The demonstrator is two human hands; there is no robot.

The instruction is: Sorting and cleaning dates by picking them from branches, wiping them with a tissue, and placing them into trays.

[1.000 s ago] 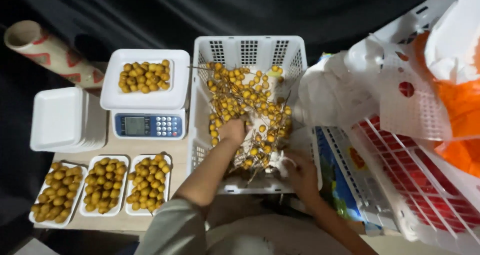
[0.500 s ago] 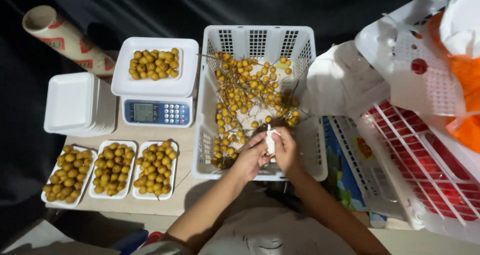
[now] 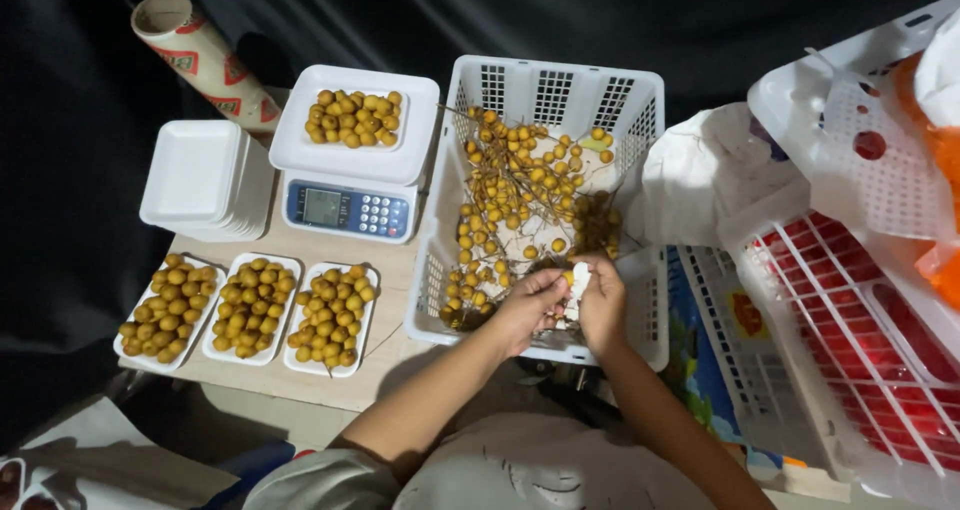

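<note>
The head view looks straight down on a small wooden bench (image 3: 400,270) set against dark cloth. Both hands meet over the near edge of a white slotted plastic basket (image 3: 640,300) that is heaped with small yellow-brown fruits still on their thin branches (image 3: 520,190). The left hand (image 3: 528,308) and the right hand (image 3: 603,305) are closed together around a small white object (image 3: 578,282), pinched between the fingertips of both; what it is I cannot tell, and a fruit seems to sit just above it at the fingertips. Holding it low over the basket keeps anything that drops inside the basket walls. To the left of the basket stands a digital scale (image 3: 347,208) with a white foam tray of loose fruit (image 3: 355,118) on its platform, placed there for weighing. Left of the scale is a stack of empty white foam trays (image 3: 195,175), kept within easy reach. Along the front edge of the bench lie three filled foam trays (image 3: 245,305) side by side, touching one another, each packed with stemless fruit. A patterned cardboard tube (image 3: 195,55) lies tilted at the far left corner. On the right are a crumpled white plastic bag (image 3: 700,180) and white crates with red contents (image 3: 860,320).
</note>
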